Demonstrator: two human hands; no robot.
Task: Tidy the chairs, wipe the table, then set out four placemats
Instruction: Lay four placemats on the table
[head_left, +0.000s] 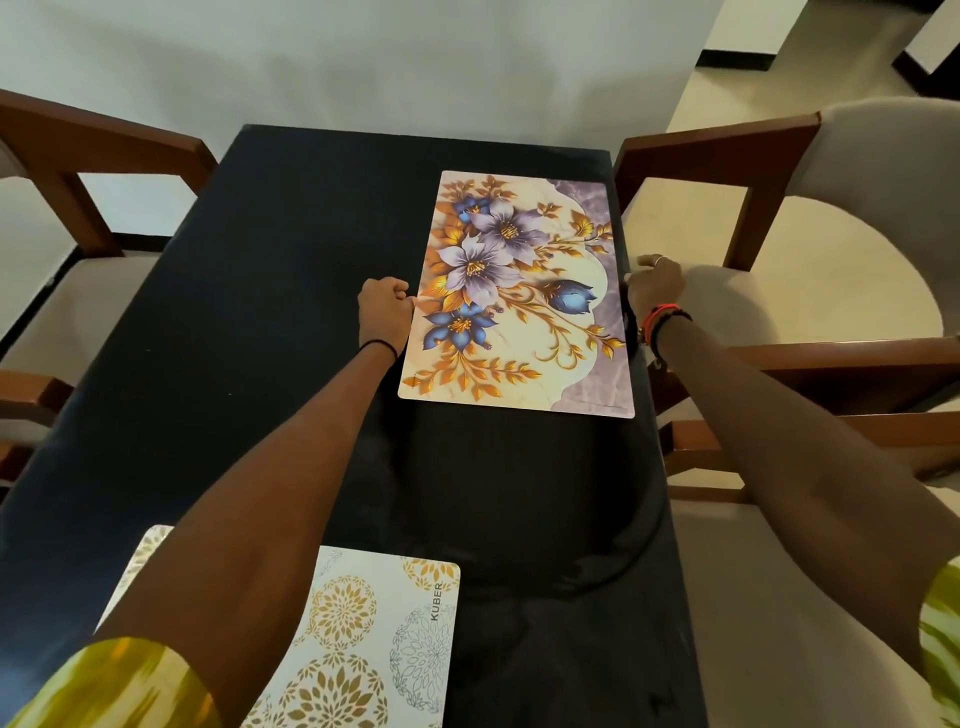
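A floral placemat (517, 296) is laid flat on the far right part of the black table (249, 291), its right edge running right along the table's right edge. It's printed with purple and blue flowers, gold leaves and a marbled purple border down the right side.

The left hand (385, 310) is curled loosely at the placemat's left edge, fingers folded in and the fingertips pinched on that edge. A thin black band is worn on that wrist. The right hand (655, 283) is set at the placemat's right edge, right where the table ends; the fingers are bent over the edge, but whether the mat is actually gripped or just touched can't be told from here. A ring is seen on one finger, and red and black bracelets (662, 325) are worn on the wrist.

A second placemat (384, 639), white with gold and grey round leaf patterns and "KUBER" printed near its right edge, is lying on the near left part of the table, partly covered by the left forearm. It's well apart from the floral one.

Wooden chairs with pale cushioned seats are drawn up on both sides: one on the far right (810, 249), another on the near right (789, 571), one on the left (78, 218). Yellow-green patterned sleeves (104, 686) are seen at the bottom corners.
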